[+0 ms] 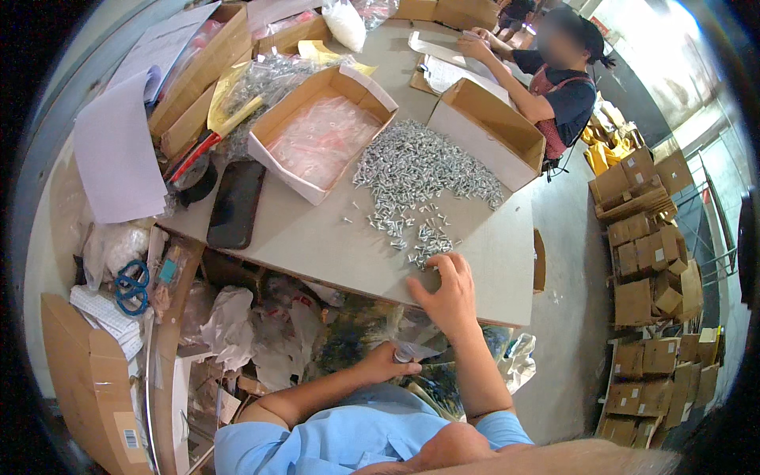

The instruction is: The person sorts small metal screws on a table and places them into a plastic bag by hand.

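A heap of small silver screws (423,162) lies on the grey table (317,261), thinning into a loose cluster toward the near edge. Over that cluster rests my right hand (451,297), its thumb spread from the fingers and the fingertips touching the nearest screws. Below the table edge, my left hand (384,364) is closed on a small clear plastic bag (421,349), whose mouth points toward the table; its contents are hard to make out. Just left of the heap stands an open white cardboard box (319,186) holding clear bags with red strips (324,131).
A black phone (236,204), a tape dispenser (194,170) and papers (119,158) lie at the left. An empty-looking carton (491,134) borders the heap. Across the table sits another person (562,87). Blue-handled scissors (131,286) hang low left; stacked cartons (645,261) line the right.
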The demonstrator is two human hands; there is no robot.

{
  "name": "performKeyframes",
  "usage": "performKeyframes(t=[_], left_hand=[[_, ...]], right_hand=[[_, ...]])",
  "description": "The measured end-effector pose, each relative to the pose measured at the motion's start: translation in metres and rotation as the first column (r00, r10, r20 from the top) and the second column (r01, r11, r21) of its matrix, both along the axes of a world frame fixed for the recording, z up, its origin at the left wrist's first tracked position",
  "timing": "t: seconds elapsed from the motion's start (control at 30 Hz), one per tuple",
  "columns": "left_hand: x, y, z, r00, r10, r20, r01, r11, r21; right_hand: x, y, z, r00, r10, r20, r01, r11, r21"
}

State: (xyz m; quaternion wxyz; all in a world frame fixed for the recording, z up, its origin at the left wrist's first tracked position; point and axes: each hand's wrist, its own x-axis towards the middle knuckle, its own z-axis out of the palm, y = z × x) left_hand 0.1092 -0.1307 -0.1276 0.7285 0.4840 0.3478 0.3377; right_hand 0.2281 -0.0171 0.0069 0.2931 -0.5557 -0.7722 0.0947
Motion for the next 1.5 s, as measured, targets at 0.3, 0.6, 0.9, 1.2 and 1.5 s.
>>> performKeyframes(t=[0.3,0.6,0.9,1.2,1.5], left_hand=[[0.001,0.001,0.006,1.000,0.015,0.012,-0.015,0.999,0.037],[0.003,0.000,0.001,0.999,0.026,0.021,-0.027,0.998,0.054],[-0.001,0.000,0.007,0.997,0.032,0.067,-0.033,0.999,0.010],[-0.001,0.003,0.014,0.999,0.021,-0.029,-0.020,0.999,0.036],[-0.001,0.002,0.005,0.999,-0.009,-0.044,0.010,1.000,0.020]], right_hand=[[-0.003,-0.001,-0.005,1.000,0.028,-0.009,-0.028,0.998,0.048],[-0.006,0.001,-0.007,0.997,0.071,-0.020,-0.069,0.992,0.107],[0.015,-0.019,0.028,0.948,0.309,-0.079,-0.316,0.875,-0.367],[0.010,0.013,0.002,0.998,-0.039,-0.055,0.037,0.999,-0.033],[0.008,0.018,0.001,0.998,0.047,-0.042,-0.043,0.996,0.081]])
